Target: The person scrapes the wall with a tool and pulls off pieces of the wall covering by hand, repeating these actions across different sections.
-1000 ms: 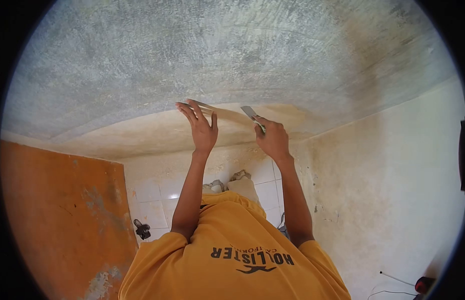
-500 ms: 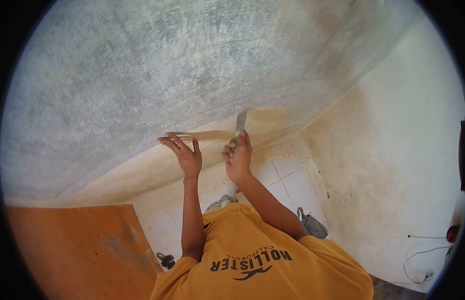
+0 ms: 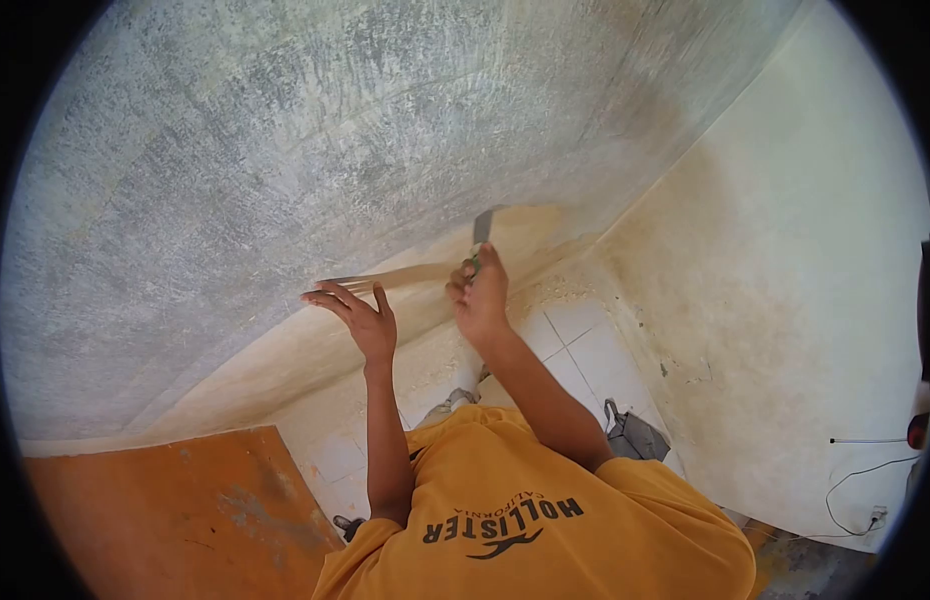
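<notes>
My right hand [image 3: 478,293] is wrapped round the green-and-pale handle of a scraper [image 3: 483,226]. Its flat metal blade points up at the wall [image 3: 285,190], right at the border between the rough grey surface and a smooth tan strip. To the left, my left hand [image 3: 362,322] has its fingers spread, with the fingertips at the wall near that same border. A dark shadow of the fingers falls across the tan strip.
Pale crumbs and flakes lie on the white floor tiles [image 3: 575,340] along the wall's foot. An orange panel [image 3: 175,510] stands at lower left. On the right is a stained pale wall [image 3: 785,300] with a cable [image 3: 835,500] near its base. A grey bag-like thing [image 3: 637,437] rests by my right elbow.
The view has tilted a little, so the orange panel sits lower. My right hand and the scraper show slightly higher on the wall; my left hand shows slightly lower and further left.
</notes>
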Demonstrator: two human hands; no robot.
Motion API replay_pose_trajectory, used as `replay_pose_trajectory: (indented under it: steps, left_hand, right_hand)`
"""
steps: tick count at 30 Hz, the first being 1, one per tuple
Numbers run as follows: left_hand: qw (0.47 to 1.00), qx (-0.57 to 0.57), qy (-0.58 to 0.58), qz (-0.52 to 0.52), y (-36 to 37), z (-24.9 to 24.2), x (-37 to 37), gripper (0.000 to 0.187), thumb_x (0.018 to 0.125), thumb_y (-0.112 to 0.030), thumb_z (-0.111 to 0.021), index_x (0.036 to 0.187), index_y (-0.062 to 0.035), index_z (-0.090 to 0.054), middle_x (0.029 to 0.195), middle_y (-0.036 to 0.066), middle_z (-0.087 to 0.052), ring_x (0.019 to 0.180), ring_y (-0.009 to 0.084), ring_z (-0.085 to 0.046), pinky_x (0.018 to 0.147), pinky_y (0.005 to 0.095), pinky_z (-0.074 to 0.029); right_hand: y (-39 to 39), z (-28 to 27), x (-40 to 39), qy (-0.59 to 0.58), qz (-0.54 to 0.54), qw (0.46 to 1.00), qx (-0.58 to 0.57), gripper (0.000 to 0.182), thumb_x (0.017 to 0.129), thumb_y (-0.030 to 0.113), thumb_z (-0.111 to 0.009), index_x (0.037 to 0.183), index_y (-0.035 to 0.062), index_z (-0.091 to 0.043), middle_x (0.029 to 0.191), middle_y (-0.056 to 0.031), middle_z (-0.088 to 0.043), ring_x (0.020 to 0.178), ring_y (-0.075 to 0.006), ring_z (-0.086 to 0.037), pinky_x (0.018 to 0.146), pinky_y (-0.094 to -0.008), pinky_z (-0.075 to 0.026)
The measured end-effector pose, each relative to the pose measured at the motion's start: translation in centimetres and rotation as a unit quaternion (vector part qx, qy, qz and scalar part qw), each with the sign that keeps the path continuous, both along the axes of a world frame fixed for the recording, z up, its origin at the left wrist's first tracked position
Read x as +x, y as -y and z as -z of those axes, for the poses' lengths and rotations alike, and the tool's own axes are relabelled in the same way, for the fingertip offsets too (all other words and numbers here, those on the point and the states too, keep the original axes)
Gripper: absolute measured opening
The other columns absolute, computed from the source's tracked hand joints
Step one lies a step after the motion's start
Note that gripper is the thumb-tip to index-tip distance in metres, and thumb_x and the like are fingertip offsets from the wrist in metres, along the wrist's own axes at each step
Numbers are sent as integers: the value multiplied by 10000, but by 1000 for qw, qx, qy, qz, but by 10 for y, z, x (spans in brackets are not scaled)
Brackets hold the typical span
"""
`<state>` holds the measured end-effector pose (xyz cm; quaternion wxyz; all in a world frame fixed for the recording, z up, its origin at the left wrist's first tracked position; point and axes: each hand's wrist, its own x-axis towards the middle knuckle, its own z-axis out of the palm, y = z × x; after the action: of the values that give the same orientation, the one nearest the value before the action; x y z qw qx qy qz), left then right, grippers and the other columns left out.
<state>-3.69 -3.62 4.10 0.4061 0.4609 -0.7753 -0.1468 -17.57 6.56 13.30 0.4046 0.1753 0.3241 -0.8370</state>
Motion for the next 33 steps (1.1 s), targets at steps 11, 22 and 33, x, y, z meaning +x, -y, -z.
replay_pose_trajectory:
  steps: [11, 22, 33]
  left_hand:
    - [1000, 8, -8, 5, -1, -1, 2, 976, 1017, -178, -639, 1611, 31, 107, 1594, 402, 259, 1484, 622, 117, 1231, 570, -223]
    - [1000, -11, -19, 14, -3, -5, -2, 1013, 1008, -184, -648, 1590, 71, 141, 1579, 421, 272, 1478, 611, 195, 1238, 604, -107]
    - [994, 37, -73, 74, -38, -24, -36, 1002, 979, -113, -653, 1628, -5, 103, 1596, 397, 271, 1487, 595, 204, 1237, 614, -63]
  right_hand:
    - [-1, 12, -6, -31, -15, 999, -5, 110, 1105, 287, -464, 1083, 192, -517, 723, 30, -418, 528, -81, -322, 444, -247, -256]
    - [-18, 1, 18, -55, -63, 996, -19, 114, 1089, 305, -520, 1083, 192, -526, 721, 32, -420, 510, -68, -337, 432, -236, -264]
    - [-15, -1, -15, -24, -36, 998, -36, 150, 1092, 257, -473, 995, 145, -496, 696, 20, -423, 507, -87, -325, 432, -252, -262]
